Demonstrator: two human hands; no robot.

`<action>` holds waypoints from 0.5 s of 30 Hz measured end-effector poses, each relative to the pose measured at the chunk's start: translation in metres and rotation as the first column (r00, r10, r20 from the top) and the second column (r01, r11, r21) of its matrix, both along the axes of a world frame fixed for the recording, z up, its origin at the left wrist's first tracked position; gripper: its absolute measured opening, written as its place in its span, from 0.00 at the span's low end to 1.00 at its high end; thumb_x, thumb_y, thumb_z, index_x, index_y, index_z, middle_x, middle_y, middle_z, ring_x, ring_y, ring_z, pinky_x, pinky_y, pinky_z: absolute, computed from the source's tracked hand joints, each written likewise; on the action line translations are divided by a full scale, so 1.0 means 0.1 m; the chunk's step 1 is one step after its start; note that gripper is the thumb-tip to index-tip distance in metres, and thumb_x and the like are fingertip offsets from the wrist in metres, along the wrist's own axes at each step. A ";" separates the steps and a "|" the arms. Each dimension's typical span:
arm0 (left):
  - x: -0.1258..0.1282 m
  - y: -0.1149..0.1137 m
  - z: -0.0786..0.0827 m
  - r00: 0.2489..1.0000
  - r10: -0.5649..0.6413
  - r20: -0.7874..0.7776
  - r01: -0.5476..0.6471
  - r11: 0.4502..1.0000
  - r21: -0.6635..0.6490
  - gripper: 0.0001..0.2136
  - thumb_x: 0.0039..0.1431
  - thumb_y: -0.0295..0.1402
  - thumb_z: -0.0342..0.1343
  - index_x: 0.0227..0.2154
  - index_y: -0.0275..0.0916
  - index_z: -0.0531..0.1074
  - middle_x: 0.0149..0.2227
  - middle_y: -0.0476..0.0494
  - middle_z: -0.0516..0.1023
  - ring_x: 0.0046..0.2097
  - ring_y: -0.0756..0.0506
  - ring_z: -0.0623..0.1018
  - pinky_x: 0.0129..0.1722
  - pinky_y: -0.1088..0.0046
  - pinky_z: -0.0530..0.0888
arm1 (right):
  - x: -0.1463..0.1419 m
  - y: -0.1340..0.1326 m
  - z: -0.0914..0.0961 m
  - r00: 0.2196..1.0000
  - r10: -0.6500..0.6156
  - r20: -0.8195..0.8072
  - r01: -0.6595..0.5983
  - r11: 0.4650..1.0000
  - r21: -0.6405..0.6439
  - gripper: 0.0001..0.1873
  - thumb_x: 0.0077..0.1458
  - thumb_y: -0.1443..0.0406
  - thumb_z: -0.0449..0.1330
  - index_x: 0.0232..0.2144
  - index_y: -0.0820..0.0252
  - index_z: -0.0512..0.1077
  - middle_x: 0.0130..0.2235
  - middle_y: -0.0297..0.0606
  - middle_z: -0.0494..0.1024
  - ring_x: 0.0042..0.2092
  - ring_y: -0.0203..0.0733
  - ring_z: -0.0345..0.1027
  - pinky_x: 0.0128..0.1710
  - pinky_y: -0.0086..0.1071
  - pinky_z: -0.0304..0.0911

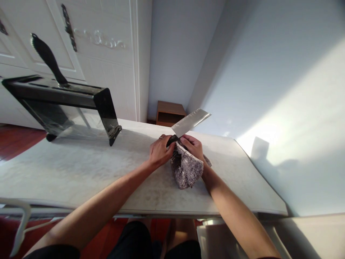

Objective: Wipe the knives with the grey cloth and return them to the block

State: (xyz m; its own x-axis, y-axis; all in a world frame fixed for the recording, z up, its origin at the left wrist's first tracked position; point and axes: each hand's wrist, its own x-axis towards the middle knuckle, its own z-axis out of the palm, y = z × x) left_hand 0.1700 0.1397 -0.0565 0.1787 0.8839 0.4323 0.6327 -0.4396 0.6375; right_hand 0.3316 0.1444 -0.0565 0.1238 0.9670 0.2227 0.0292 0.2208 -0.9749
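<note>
A kitchen cleaver [191,122] is raised above the white table, its broad blade pointing away to the far right. My left hand [161,149] is closed around its black handle. A grey fluffy cloth [188,171] hangs from my right hand [193,145], which grips it close to where the handle meets the blade. The cloth's lower part drapes in front of my right wrist and comes down toward the tabletop. Some of my right fingers are hidden behind the cloth and handle.
On the left of the white table [129,180] stands a black knife block [59,94] with clear sides, one black-handled knife [48,59] upright in it. A white cabinet [107,64] and a brown wooden box [171,108] are beyond. A wall runs along the right.
</note>
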 end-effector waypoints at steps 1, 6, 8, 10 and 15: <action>0.01 0.01 -0.02 1.000 -0.014 0.004 0.014 1.000 0.003 0.14 0.61 0.35 0.49 0.48 0.39 0.70 0.45 0.39 0.76 0.48 0.40 0.75 0.47 0.66 0.69 | 0.00 0.00 0.01 1.000 0.002 -0.014 -0.002 1.000 -0.001 0.21 0.44 0.54 0.66 0.38 0.61 0.78 0.37 0.38 0.81 0.38 0.43 0.73 0.43 0.38 0.67; 0.04 0.06 -0.10 0.998 -0.053 0.028 0.053 0.999 -0.009 0.15 0.62 0.34 0.50 0.50 0.38 0.69 0.46 0.38 0.75 0.48 0.39 0.74 0.46 0.66 0.70 | 0.01 -0.02 0.03 1.000 0.014 -0.009 -0.014 1.000 0.005 0.20 0.45 0.55 0.65 0.39 0.61 0.76 0.37 0.39 0.81 0.38 0.43 0.73 0.42 0.37 0.68; 0.04 0.07 -0.12 0.998 -0.050 0.030 0.051 0.999 -0.021 0.14 0.61 0.34 0.50 0.49 0.38 0.69 0.46 0.38 0.75 0.48 0.39 0.74 0.47 0.65 0.70 | 0.00 -0.03 0.04 1.000 0.018 0.001 -0.018 1.000 0.005 0.20 0.45 0.55 0.65 0.39 0.61 0.76 0.36 0.38 0.81 0.37 0.43 0.73 0.41 0.36 0.68; 0.04 0.08 -0.13 0.998 -0.049 0.028 0.050 0.998 -0.034 0.14 0.60 0.33 0.51 0.48 0.39 0.70 0.46 0.39 0.75 0.48 0.39 0.75 0.47 0.65 0.70 | -0.01 -0.03 0.04 1.000 0.027 -0.013 -0.027 1.000 0.000 0.20 0.45 0.55 0.65 0.39 0.60 0.76 0.35 0.37 0.81 0.37 0.43 0.73 0.40 0.36 0.68; 0.04 0.09 -0.16 0.997 -0.054 0.051 0.055 0.998 -0.016 0.14 0.59 0.33 0.52 0.47 0.39 0.68 0.46 0.38 0.75 0.48 0.39 0.75 0.47 0.65 0.70 | -0.01 -0.01 0.02 0.993 0.069 -0.096 -0.070 0.997 -0.010 0.22 0.42 0.57 0.67 0.42 0.59 0.76 0.41 0.39 0.81 0.42 0.45 0.74 0.46 0.39 0.68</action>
State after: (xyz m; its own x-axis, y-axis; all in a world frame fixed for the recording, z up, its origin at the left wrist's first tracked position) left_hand 0.1737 0.1488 -0.0726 0.2053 0.8810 0.4263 0.5745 -0.4611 0.6763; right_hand 0.3310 0.1438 -0.0547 0.0763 0.9768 0.2002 -0.0793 0.2061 -0.9753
